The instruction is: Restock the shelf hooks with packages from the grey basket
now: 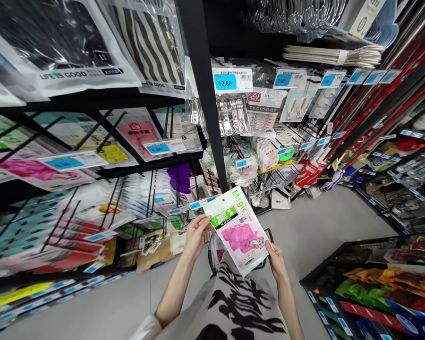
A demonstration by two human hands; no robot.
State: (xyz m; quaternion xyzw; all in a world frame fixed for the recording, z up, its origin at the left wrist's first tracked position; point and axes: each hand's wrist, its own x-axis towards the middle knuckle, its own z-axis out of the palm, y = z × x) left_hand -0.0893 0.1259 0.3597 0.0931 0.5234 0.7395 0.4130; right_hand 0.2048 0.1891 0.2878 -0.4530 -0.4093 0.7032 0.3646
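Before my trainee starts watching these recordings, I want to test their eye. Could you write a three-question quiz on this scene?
1. Fill in: the large green word at the top of the held packet is ____.
2. True or false: in the picture, the right hand grips the packet higher up than the left hand.
3. Which price is on the tag directly above the metal clips? A) 6.80 B) 12.80 C) 7.90

Key: 1. Magic. 2. False; the left hand is higher. 3. B.
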